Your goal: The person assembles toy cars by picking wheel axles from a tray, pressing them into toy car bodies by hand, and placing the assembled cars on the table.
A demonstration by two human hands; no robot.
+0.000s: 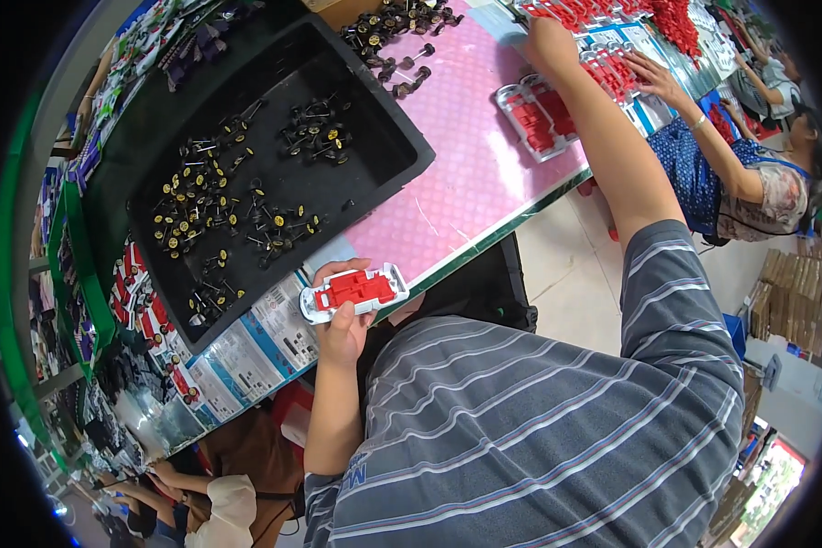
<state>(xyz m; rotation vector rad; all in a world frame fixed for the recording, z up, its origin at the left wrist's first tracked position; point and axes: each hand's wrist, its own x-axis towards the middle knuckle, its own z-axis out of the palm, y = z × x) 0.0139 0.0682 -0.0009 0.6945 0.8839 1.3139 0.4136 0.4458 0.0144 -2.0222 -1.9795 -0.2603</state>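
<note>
Your left hand (342, 324) grips a toy car chassis (354, 291), white plastic frame with a red insert, lying flat and lengthwise across your fingers, underside up, just off the pink table edge, your right hand (550, 41) rests on red parts far across the table

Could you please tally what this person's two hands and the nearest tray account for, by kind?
Red-and-white toy car body, in the left hand: 1
Clear pack of red parts, near the right hand: 1
Black tray of wheel axles: 1
Total: 3
</note>
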